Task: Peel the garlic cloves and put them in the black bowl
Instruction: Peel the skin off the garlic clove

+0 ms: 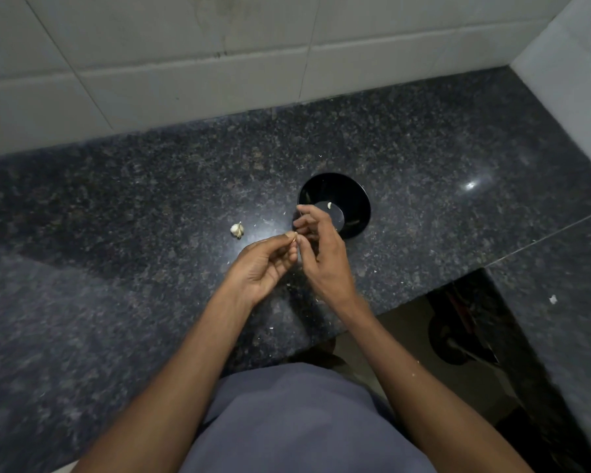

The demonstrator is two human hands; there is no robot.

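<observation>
Both forearms come up from 6 o'clock and meet over the middle of the table [116,233], hands nearly touching. The left hand [265,264] is turned palm-up-ish, fingers curled in, thumb and forefinger pinched together on a clove [294,237], which only pokes out as a tiny pale bit at the fingertips. The right hand [321,254] sits just at 3 o'clock of it, back of the hand facing the camera, fingers bent toward the same spot, thumb reaching to the clove. So that grip is closed in around the clove too, though whether it really clamps it or just picks at the skin is too small to tell.

The bowl [354,196] is just beyond the right hand, at about 1 o'clock from the pinch; the right fingers overlap its near rim from this angle. One peeled clove [329,205] lies on the bowl's flat bottom. The rest of the garlic head [237,229] sits on the table at 9 o'clock of the hands, near but apart.

The table is dark speckled granite, shiny, with little flecks of skin [553,299] scattered about. White wall tiles [185,63] run along 12 o'clock and up the 3 o'clock side. The person wears a grey-blue shirt [294,421] at the bottom.
</observation>
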